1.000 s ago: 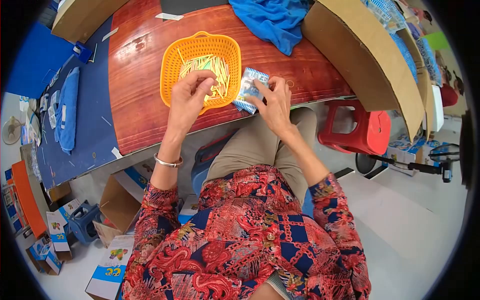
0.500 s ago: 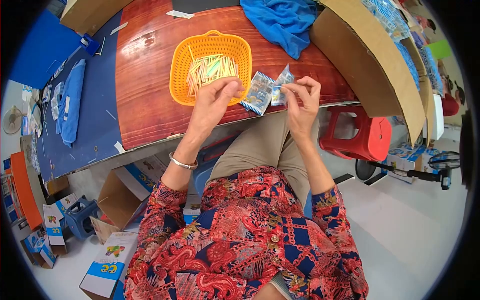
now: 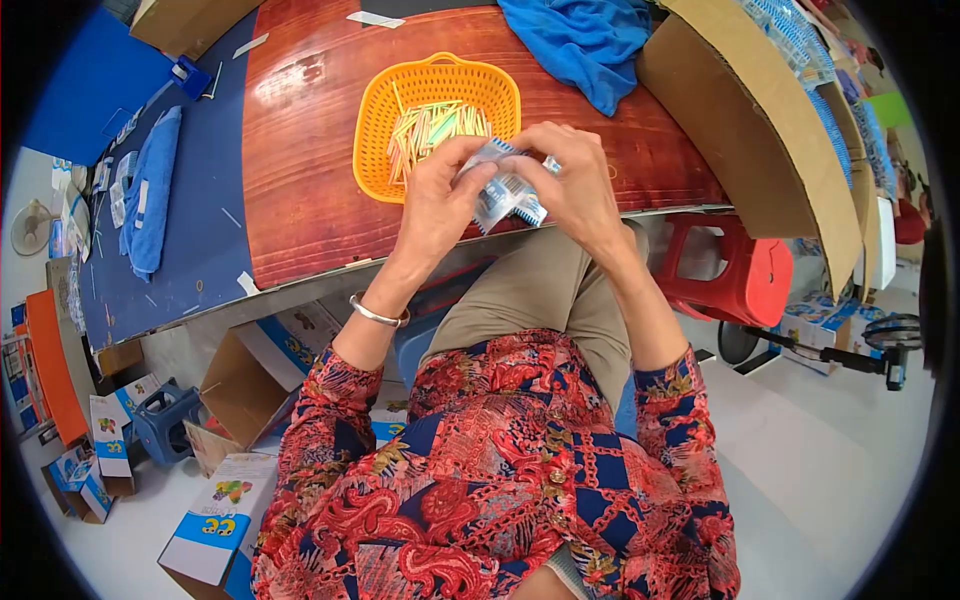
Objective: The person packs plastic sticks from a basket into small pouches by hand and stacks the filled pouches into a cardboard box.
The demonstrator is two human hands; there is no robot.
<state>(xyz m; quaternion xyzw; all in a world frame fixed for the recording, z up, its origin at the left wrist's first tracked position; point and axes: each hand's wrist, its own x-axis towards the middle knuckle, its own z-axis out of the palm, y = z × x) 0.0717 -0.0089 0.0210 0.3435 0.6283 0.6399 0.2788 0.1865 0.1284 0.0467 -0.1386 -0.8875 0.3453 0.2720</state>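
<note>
Both hands meet over the table's front edge around small clear plastic packets (image 3: 492,205) with blue-and-white striped ends. My left hand (image 3: 436,200) pinches the left side of the packets between thumb and fingers. From the right, my right hand (image 3: 580,185) grips them, its thumb lying across the plastic. The packets overlap and are partly covered by the fingers, so what is inside cannot be made out. Just beyond my left hand stands an orange plastic basket (image 3: 368,130) holding many thin pale yellow, pink and green sticks (image 3: 432,130).
A blue cloth (image 3: 590,45) lies at the back of the reddish wooden table (image 3: 300,180). To the right rises a large cardboard box (image 3: 740,130), with a red stool (image 3: 755,275) below. A folded blue towel (image 3: 152,195) rests on the dark left section. Printed cartons (image 3: 215,525) stand on the floor.
The packets, which lay at the table edge near the right hand, are now lifted between both hands. My right hand has moved left and my left hand has closed on the packets.
</note>
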